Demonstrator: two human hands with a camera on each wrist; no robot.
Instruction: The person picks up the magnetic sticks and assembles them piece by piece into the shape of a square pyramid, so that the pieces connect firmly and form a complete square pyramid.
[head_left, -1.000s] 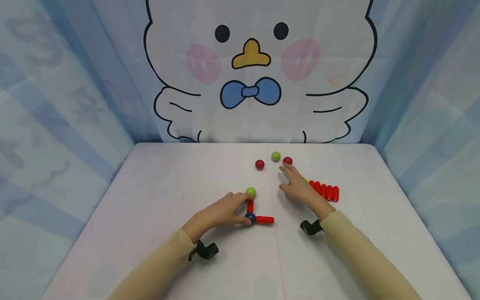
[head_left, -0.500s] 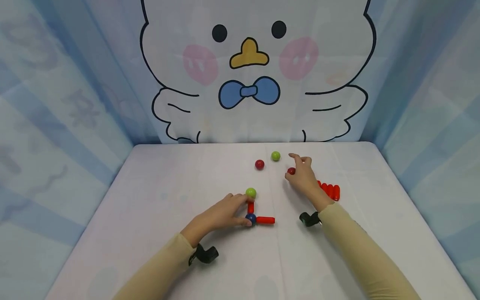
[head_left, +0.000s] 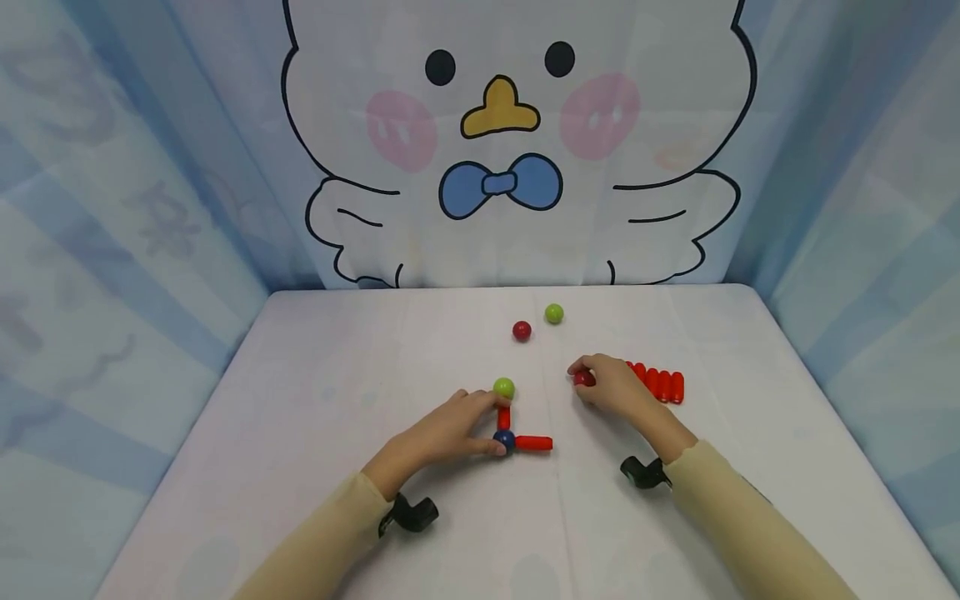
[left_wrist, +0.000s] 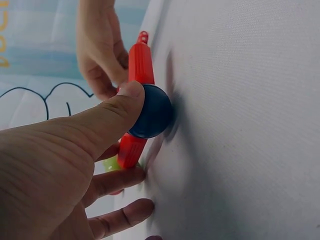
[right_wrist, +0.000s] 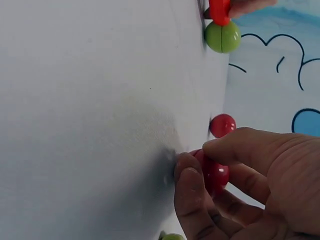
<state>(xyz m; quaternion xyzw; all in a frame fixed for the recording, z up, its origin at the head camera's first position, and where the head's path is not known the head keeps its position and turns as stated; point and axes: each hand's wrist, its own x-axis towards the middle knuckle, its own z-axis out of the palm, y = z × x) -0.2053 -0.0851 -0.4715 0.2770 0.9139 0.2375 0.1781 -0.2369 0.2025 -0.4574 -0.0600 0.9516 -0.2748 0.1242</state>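
Note:
My left hand (head_left: pixel 450 429) holds an L-shaped piece lying on the table, with the thumb on its blue ball (left_wrist: pixel 152 112) and fingers by the far rod. One red rod (head_left: pixel 504 418) runs from the blue ball to a green ball (head_left: pixel 504 387). Another red rod (head_left: pixel 534 443) points right, with a small knobbed tip at its free end in the left wrist view. To the right, my right hand (head_left: pixel 618 387) pinches a red ball (right_wrist: pixel 215 175) between thumb and fingers. Part of that ball is hidden behind the fingers.
A loose red ball (head_left: pixel 522 331) and a green ball (head_left: pixel 554 313) lie farther back on the white table (head_left: pixel 360 350). Several red rods (head_left: pixel 663 386) lie in a row beyond my right wrist, partly covered by it. A cartoon-printed curtain (head_left: pixel 502 242) stands behind the table.
My right hand has reached the rear right red ball, picked it up and brought it nearer, down toward the L-shaped piece's level. The left hand has stayed on the piece.

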